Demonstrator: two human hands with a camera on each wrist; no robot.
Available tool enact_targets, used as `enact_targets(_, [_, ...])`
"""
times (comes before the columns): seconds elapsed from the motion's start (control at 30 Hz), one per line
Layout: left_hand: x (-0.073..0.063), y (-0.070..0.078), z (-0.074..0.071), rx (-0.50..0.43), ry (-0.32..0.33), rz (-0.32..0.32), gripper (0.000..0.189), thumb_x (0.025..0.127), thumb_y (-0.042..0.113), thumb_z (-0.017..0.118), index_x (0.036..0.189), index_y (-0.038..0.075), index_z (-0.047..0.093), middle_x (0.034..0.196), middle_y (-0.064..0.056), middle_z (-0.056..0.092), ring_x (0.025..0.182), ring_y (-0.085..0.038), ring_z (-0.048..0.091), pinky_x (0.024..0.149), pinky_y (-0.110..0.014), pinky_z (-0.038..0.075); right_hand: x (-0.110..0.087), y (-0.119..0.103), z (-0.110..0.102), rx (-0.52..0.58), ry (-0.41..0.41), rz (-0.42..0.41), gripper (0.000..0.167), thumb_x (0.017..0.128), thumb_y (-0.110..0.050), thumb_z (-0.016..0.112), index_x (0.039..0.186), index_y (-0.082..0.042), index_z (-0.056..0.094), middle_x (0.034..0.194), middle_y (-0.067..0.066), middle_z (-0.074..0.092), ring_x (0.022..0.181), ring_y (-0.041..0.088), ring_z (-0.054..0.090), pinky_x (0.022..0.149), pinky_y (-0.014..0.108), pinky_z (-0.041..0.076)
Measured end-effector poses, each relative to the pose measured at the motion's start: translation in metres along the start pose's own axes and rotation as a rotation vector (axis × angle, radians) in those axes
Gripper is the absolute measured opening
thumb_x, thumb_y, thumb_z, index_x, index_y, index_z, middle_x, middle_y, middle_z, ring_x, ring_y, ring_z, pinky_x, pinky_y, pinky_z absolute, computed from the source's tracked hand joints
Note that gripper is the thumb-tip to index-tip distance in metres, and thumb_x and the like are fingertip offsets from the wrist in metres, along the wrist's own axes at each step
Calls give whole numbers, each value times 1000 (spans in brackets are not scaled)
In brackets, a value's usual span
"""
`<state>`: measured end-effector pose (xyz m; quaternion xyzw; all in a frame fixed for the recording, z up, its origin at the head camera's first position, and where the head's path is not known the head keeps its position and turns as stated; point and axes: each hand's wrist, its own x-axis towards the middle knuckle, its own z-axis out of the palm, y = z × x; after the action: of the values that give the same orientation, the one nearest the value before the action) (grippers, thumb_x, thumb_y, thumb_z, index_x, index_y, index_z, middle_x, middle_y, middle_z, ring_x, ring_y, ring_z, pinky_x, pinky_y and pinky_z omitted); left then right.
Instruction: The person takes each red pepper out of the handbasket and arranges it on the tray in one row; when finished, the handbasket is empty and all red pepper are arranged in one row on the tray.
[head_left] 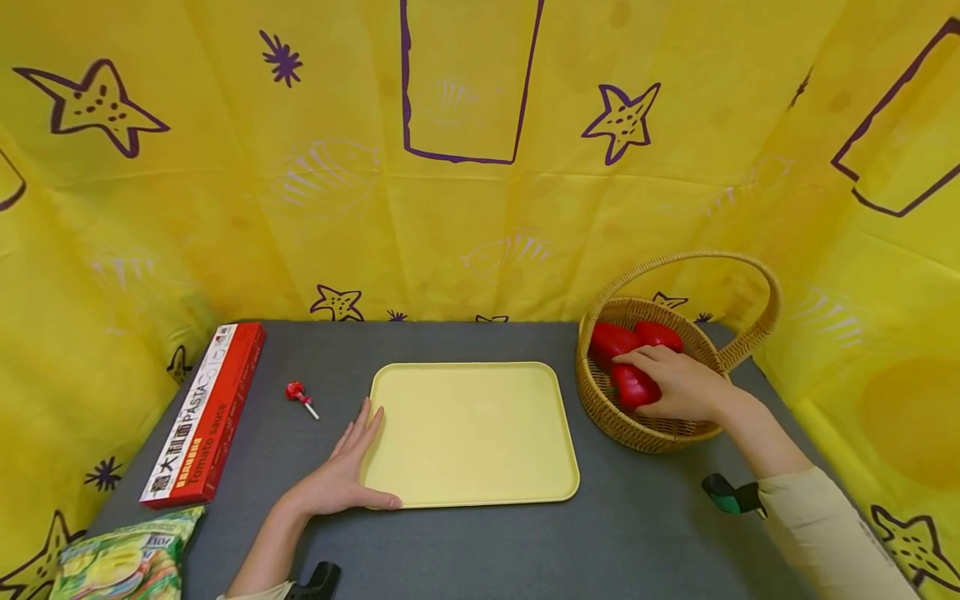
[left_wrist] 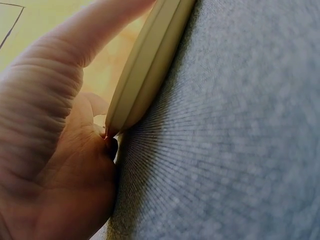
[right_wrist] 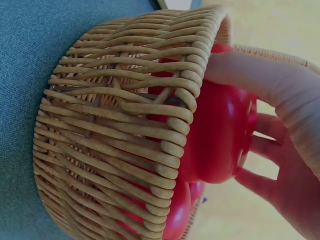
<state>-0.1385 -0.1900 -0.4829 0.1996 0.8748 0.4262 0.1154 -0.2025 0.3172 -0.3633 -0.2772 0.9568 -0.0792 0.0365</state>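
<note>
Green packet (head_left: 123, 557) lower left. My left hand (head_left: 339, 477), fingers spread, touches the yellow tray (head_left: 472, 433), center; my right hand (head_left: 686, 385) grips a red bell pepper (head_left: 632, 387) inside the wicker basket (head_left: 618, 423), right of frame. Glossy skin could slip; bumping the handle (head_left: 752, 337) could tip the basket.

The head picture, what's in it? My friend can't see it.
The right hand grips a red pepper in a wicker basket; the left hand touches a yellow tray. A pasta box, lollipop and green packet lie farther left.
</note>
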Motion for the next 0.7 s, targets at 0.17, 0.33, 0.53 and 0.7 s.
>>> enact_targets(0.17, [1,-1,0,12,-1,-27,134,65,45,89,156,3,0,160,-17,-19,143,-47,-9,108,-68,2,-3,-1,-2,7,35,41,72,74,-33,84,136,-12,54,129,12,57,118,35,50,88,57,48])
enact_targets(0.33, [1,-1,0,-2,-1,-52,138,64,45,89,156,4,-5,159,-17,-21,142,-50,-10,105,-72,3,-3,-2,-1,64,80,104,72,74,-39,84,134,-13,53,127,12,59,115,35,53,88,56,49])
enact_targets(0.53, [2,-1,0,-4,-7,-69,139,63,47,89,155,3,-5,160,-16,-19,142,-49,-11,106,-71,4,-8,-1,4,155,150,140,74,75,-38,85,133,-7,50,127,16,57,109,34,57,88,54,50])
enact_targets(0.7, [2,-3,0,2,-3,-61,138,63,47,89,156,3,-3,160,-16,-18,142,-49,-10,107,-70,4,-12,-2,10,230,246,140,75,79,-40,81,137,-6,47,130,20,55,106,37,59,84,54,51])
